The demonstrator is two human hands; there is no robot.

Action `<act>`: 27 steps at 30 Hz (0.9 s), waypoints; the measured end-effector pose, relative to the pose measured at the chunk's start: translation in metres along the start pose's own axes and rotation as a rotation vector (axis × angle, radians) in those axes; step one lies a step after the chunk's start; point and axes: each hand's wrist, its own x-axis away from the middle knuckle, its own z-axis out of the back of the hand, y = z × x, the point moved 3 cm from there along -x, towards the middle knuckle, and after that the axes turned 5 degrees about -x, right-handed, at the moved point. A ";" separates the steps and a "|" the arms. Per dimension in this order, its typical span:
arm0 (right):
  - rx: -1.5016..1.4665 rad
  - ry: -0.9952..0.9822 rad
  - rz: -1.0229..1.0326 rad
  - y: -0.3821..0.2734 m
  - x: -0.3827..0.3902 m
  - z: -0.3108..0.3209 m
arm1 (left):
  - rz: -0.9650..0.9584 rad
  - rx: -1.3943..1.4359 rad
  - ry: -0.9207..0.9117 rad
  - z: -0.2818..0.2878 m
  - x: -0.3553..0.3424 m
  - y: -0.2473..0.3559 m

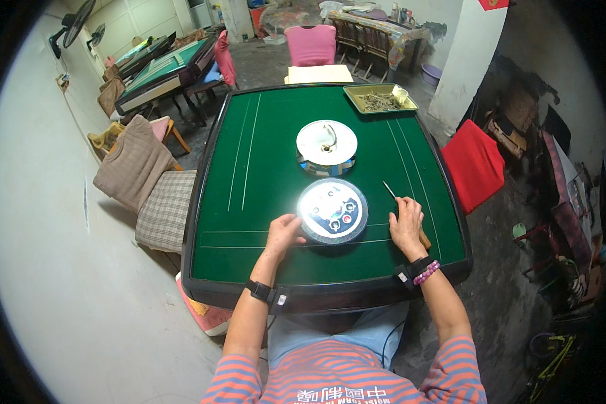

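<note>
A round panel [332, 211] with a glaring top, several dark round fittings and one red one lies on the green table. My left hand [283, 232] touches its left rim, thumb and fingers apart. To the panel's right, my right hand [405, 225] has curled fingers over a screwdriver [425, 240], whose thin shaft pokes out beyond them toward the upper left and whose wooden handle is partly hidden. Behind the panel, a white round plate [312, 143] with a bent piece at its middle sits on a blue-and-black patterned base [324, 168].
The green table [236, 188] has a dark raised edge. A tray [367, 102] of small debris sits at the back right. A plaid chair [165, 209], red chair [471, 168] and pink-covered chair [310, 44] surround it. A white wall is left, a pillar [464, 60] back right.
</note>
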 end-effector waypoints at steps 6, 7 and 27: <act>-0.422 0.001 0.115 -0.045 -0.003 -0.005 | 0.009 -0.014 0.004 0.001 0.002 0.001; -0.609 -0.116 -0.052 -0.048 -0.002 -0.013 | 0.016 -0.016 0.008 0.002 0.003 0.001; -1.286 -0.498 -0.294 -0.102 -0.032 -0.002 | 0.059 0.255 -0.158 0.014 0.019 0.010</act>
